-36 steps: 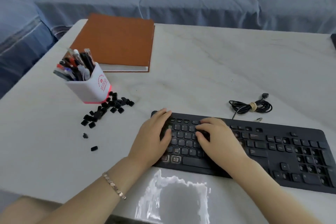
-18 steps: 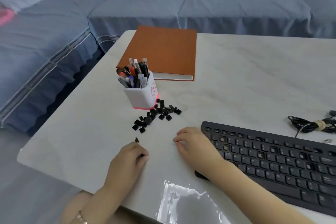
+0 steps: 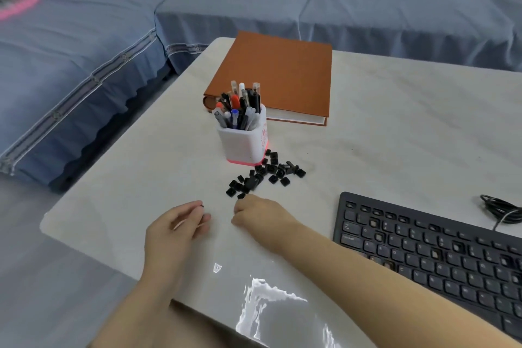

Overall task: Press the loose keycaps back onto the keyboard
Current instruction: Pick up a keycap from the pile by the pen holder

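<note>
pale table [image 3: 395,127], left hand [image 3: 180,224] curled round keycap [image 3: 201,206], right hand [image 3: 261,213] curled

the keyboard [image 3: 423,248] is running out past the right and bottom picture edges, and the right forearm [image 3: 367,277] is covering its near-left corner. the cable [image 3: 501,210] is being cut off at the right edge too. near the tabletop's [image 3: 395,121] near edge, the left hand [image 3: 175,230] is blurring, and a dark speck at its fingertips [image 3: 206,217] is showing too small to identify. the right hand [image 3: 260,215] is curling its fingers under, hiding anything beneath them. the pen holder [image 3: 244,141] is hiding the book's [image 3: 282,76] near-left corner. legends on the loose keycaps [image 3: 262,175] are showing too small to read. a pink smear [image 3: 17,3] on the sofa [image 3: 254,3] is blurring at the left edge.
</note>
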`<act>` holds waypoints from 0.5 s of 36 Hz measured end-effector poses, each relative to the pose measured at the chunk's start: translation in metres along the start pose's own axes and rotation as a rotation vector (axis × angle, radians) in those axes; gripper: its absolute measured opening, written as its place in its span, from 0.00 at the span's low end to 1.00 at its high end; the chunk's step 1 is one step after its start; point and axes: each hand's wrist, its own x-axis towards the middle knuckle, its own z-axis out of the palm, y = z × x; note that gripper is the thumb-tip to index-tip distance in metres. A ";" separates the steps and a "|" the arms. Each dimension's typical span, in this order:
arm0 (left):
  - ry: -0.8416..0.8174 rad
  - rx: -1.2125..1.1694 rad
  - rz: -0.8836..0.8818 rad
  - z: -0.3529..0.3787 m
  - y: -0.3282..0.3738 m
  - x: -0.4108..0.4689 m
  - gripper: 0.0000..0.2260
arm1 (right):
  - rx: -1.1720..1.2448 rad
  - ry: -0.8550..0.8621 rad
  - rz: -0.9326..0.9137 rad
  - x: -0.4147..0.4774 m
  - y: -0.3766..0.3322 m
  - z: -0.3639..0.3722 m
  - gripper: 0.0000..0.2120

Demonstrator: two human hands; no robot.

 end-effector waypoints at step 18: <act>-0.469 -0.431 -0.430 0.065 0.030 -0.055 0.09 | 1.404 0.541 0.610 -0.139 0.018 -0.035 0.09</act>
